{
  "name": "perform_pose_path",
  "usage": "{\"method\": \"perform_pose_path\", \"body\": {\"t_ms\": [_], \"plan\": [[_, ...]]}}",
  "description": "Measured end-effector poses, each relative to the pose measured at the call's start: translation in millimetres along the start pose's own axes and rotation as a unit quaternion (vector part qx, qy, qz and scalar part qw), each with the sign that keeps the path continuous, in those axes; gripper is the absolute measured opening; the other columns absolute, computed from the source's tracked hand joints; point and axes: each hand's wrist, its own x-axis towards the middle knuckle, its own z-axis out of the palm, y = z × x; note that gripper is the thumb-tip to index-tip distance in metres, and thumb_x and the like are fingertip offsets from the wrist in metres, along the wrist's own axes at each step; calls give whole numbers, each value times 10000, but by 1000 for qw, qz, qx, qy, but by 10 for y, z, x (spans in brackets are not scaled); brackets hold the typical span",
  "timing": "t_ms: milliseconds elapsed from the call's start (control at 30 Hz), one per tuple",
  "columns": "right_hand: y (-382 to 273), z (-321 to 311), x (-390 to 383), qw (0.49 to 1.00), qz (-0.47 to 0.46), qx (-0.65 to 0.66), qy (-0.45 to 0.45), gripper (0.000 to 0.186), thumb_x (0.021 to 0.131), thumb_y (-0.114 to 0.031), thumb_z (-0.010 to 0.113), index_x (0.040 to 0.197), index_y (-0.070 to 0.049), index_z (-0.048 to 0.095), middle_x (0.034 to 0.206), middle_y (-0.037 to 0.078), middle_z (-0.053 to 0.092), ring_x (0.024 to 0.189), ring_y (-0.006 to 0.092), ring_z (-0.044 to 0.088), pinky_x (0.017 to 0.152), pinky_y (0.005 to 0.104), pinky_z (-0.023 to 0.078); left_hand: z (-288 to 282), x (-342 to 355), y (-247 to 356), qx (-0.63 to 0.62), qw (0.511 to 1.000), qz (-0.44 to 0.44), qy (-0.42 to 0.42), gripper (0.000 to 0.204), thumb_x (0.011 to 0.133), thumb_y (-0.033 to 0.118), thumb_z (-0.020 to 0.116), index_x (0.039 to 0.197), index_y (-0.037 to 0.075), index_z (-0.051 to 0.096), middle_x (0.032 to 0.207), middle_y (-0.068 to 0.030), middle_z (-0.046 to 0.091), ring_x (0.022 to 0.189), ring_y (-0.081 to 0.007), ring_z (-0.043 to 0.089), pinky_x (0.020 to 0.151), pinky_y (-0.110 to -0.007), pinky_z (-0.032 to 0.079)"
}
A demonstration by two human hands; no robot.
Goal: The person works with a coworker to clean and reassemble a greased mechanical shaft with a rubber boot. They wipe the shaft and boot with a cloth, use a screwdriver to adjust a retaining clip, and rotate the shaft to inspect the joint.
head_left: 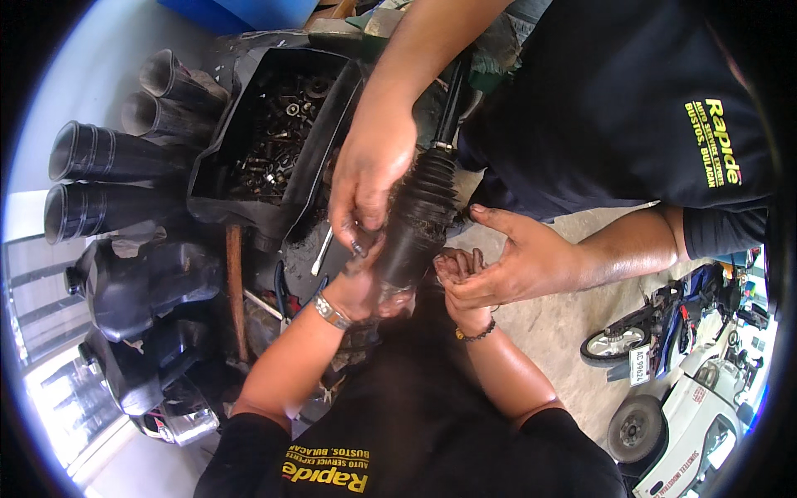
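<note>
A dark drive shaft with a ribbed rubber boot (pixel 427 187) stretches toward a co-worker across from me. My left hand (pixel 355 289), below a metal watch, is closed around the near end of its wide cylindrical housing; motion blurs it somewhat. To the right of the housing is my right hand (pixel 465 286), beaded bracelet at the wrist, its greasy fingers curled; what they hold, if anything, is hidden. One co-worker's hand (pixel 374 170) reaches down over the housing's left side, fingertips near my left hand. Their other hand (pixel 523 261) partly covers my right one.
Left of the shaft stands a black bin (pixel 217 187) of loose bolts and nuts. A wooden handle (pixel 237 290) and a screwdriver (pixel 322 251) lie beside it. Black tubes (pixel 108 153) and dark plastic containers (pixel 154 282) line the left. A motorcycle (pixel 656 328) and white vehicle (pixel 689 440) stand right.
</note>
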Motion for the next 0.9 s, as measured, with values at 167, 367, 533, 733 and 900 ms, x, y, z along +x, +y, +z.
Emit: {"method": "perform_pose_path", "body": {"t_ms": [167, 367, 533, 733, 900], "plan": [[115, 169, -56, 889, 290, 352, -33, 475, 1022, -317, 442, 1456, -129, 397, 1426, 116, 467, 1299, 333, 481, 1140, 541, 330, 41, -63, 159, 106, 991, 22, 75, 643, 969, 627, 473, 1275, 67, 555, 895, -111, 677, 621, -167, 632, 486, -299, 500], [-155, 203, -182, 845, 329, 421, -14, 500, 1067, -343, 344, 1452, -24, 360, 1471, 211, 417, 1359, 403, 420, 1198, 523, 283, 440, -135, -121, 554, 712, 260, 345, 532, 979, 311, 616, 1338, -54, 468, 1155, -218, 637, 1046, -291, 641, 890, -359, 505], [-293, 696, -197, 803, 252, 540, 17, 450, 1039, -222, 433, 1437, -21, 375, 1455, 188, 441, 1361, 344, 433, 1198, 486, 298, 526, 23, -253, 588, 622, 343, 386, 586, 903, 263, 706, 1323, -69, 468, 1162, -266, 624, 1022, -365, 650, 914, -405, 507], [-141, 260, 11, 980, -148, -118, 53, 492, 949, -18, 575, 1409, -11, 402, 1358, 106, 529, 1288, 259, 495, 1116, 396, 393, 532, 46, -280, 610, 601, 325, 401, 758, 887, 361, 736, 1374, -120, 408, 1270, -251, 572, 1144, -314, 586, 1004, -392, 452], [59, 323, 193, 975, 40, 206, -70, 514, 931, -20, 639, 1397, -12, 421, 1348, 81, 529, 1207, 192, 543, 1035, 323, 465, 526, 83, -313, 567, 645, 337, 387, 758, 881, 346, 749, 1360, -124, 397, 1225, -247, 587, 1047, -305, 616, 930, -379, 490]]}}
